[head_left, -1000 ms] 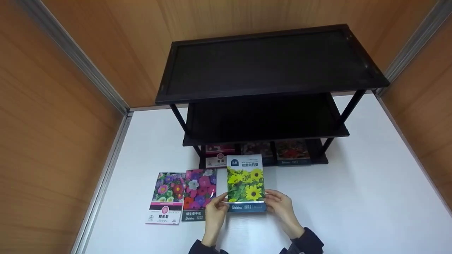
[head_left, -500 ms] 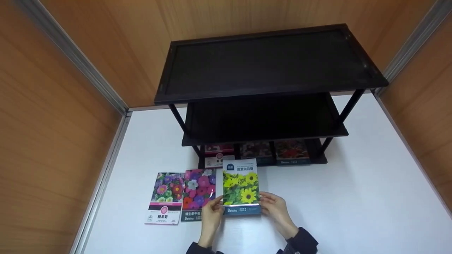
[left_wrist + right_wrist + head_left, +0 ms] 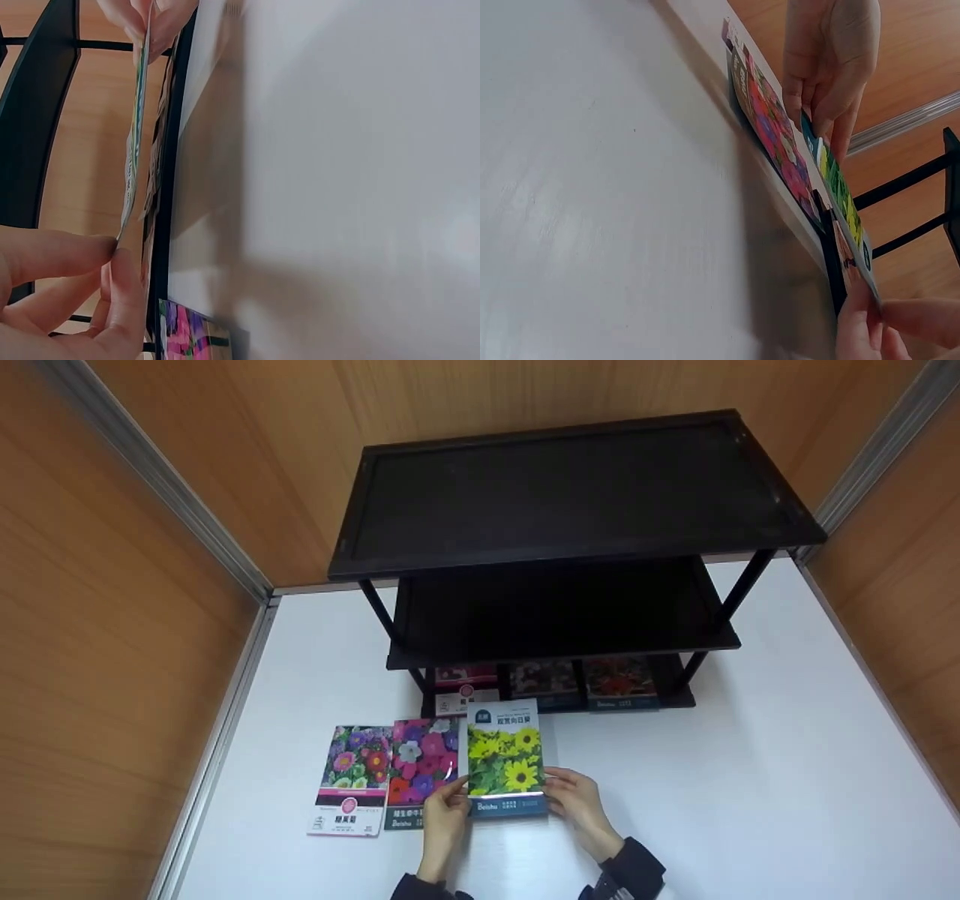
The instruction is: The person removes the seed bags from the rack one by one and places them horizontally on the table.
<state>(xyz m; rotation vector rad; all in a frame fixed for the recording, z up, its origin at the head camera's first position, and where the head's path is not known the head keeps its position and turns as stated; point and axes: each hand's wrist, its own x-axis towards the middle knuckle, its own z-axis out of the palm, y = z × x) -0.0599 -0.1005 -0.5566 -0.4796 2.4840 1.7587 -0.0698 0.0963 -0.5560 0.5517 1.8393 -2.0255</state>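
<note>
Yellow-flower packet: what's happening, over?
Left grip, right grip: both pinching yellow-flower packet. Packet held above white table. Black rack ahead; no blockage evident.

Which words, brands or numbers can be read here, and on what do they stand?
"Beishu": yellow-flower packet.
"向日葵": yellow-flower packet.
"Beishu": second packet from the left.
"牵牛": same packet.
"菊": leftmost packet.
"Beishu": right packet on the bottom shelf.
All other characters: too small or blurred.
</note>
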